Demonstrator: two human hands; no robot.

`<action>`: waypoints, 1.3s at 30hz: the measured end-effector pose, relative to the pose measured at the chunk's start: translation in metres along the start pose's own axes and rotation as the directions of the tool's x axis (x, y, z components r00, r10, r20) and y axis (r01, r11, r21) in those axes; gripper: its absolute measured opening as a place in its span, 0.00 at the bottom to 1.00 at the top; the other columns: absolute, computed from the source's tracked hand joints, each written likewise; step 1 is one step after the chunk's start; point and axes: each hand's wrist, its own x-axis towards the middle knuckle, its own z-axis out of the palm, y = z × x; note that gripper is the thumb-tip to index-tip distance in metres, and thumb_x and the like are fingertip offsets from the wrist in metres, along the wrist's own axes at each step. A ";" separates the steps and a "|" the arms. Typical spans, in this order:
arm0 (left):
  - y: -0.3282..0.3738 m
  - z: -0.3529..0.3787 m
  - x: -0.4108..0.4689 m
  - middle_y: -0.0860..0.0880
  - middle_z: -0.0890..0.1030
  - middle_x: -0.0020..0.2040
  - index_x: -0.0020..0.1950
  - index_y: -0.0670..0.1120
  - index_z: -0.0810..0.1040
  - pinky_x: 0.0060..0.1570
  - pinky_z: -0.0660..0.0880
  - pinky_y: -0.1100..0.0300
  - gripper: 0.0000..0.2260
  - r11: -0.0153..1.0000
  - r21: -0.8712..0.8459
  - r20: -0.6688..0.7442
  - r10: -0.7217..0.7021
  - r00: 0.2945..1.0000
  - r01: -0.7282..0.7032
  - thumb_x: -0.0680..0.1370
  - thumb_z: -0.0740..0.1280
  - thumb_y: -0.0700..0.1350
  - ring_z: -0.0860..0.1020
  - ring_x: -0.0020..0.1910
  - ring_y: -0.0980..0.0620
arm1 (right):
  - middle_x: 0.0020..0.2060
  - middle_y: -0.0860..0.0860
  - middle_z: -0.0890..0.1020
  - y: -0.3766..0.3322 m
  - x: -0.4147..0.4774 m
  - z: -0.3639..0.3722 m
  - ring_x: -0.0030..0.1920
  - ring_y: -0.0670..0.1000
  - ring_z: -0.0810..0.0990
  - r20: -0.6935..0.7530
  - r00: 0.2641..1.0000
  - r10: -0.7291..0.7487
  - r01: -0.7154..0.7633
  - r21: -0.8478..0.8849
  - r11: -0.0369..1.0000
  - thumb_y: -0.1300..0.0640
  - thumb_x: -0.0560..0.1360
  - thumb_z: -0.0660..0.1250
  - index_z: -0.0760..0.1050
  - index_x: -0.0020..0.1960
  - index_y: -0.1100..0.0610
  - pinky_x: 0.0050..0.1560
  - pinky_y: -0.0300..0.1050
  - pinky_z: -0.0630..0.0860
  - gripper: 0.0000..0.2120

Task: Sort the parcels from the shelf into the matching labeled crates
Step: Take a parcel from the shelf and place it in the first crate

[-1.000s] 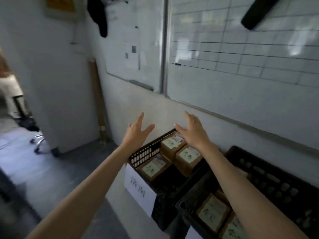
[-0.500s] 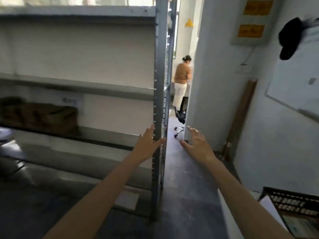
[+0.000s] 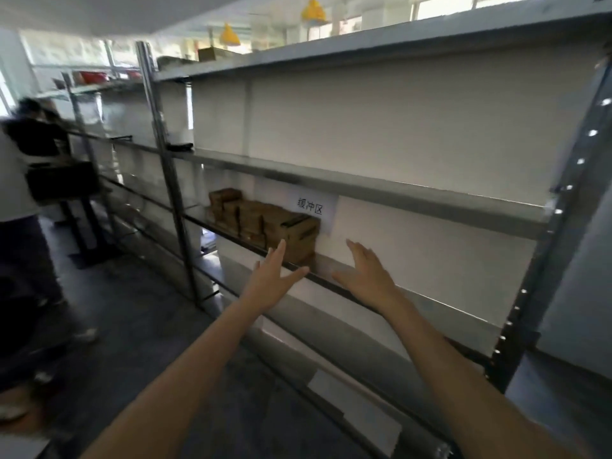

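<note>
In the head view both arms reach toward the shelf (image 3: pixel 326 266). The left hand (image 3: pixel 270 276) and right hand (image 3: pixel 366 271) are spread with straight fingers and hold nothing, just short of the brown parcels (image 3: pixel 288 228) stacked on it beside a paper sign (image 3: pixel 311 208). The parcels' labels look too blurred to read, so it would be best to bracket the nearest box from both sides, lift it clear of the lip, and read it before choosing a crate.

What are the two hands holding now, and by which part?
Nothing is held. The left hand and the right hand are both open, stretched toward the brown parcels on the shelf.
</note>
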 end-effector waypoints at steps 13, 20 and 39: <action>-0.144 -0.073 0.128 0.46 0.52 0.79 0.78 0.55 0.44 0.73 0.50 0.37 0.41 0.994 -0.035 -0.042 -0.107 0.993 0.105 0.74 0.62 0.67 0.47 0.77 0.39 | 0.79 0.50 0.53 -0.076 0.175 0.131 0.78 0.54 0.51 0.034 0.998 -0.054 0.053 0.031 0.998 0.38 0.77 0.63 0.47 0.80 0.49 0.75 0.60 0.59 0.40; -0.185 -0.066 0.214 0.46 0.51 0.79 0.79 0.50 0.45 0.75 0.49 0.42 0.40 0.994 -0.079 -0.017 -0.070 0.997 0.069 0.76 0.63 0.62 0.49 0.78 0.45 | 0.79 0.52 0.54 -0.062 0.270 0.182 0.78 0.54 0.53 0.017 1.000 -0.008 0.007 0.059 0.998 0.40 0.76 0.66 0.48 0.80 0.51 0.74 0.58 0.60 0.41; -0.259 0.014 0.499 0.54 0.68 0.70 0.77 0.45 0.55 0.61 0.66 0.65 0.42 0.963 -0.269 0.261 0.076 0.962 -0.003 0.71 0.75 0.50 0.67 0.66 0.58 | 0.76 0.53 0.61 0.106 0.492 0.276 0.75 0.56 0.62 0.023 0.941 0.337 -0.334 0.208 0.919 0.21 0.54 0.68 0.45 0.78 0.40 0.69 0.63 0.67 0.61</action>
